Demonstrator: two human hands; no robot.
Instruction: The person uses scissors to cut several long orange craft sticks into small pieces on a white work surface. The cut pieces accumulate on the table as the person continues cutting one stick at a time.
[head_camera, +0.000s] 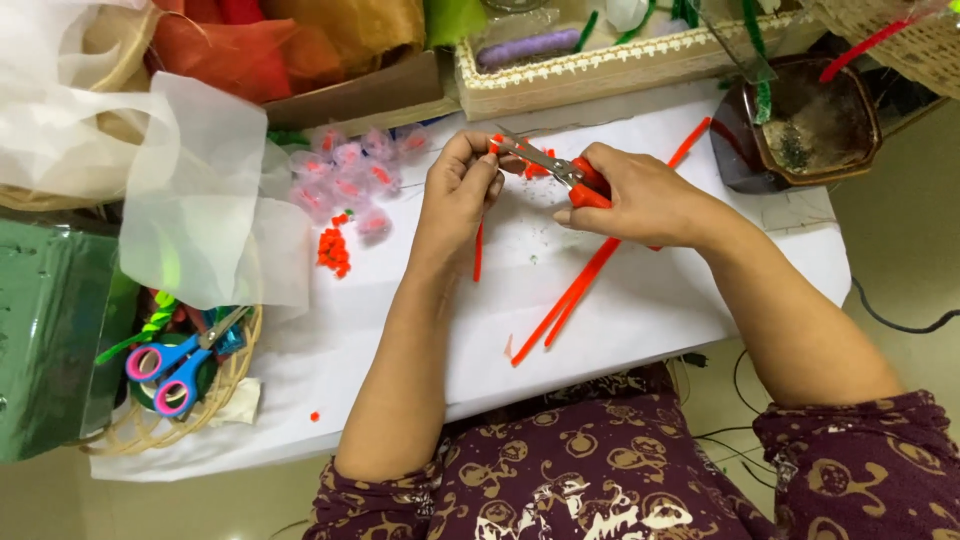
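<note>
Scissors (560, 172) with orange handles sit closed in the right hand (640, 200), blades pointing left at the orange stem (478, 250), which the left hand (460, 195) pinches at its top and which hangs down toward the white bench (650, 300). Longer orange stems (575, 290) lie diagonally beneath; wicker baskets (230, 370) crowd the left.
</note>
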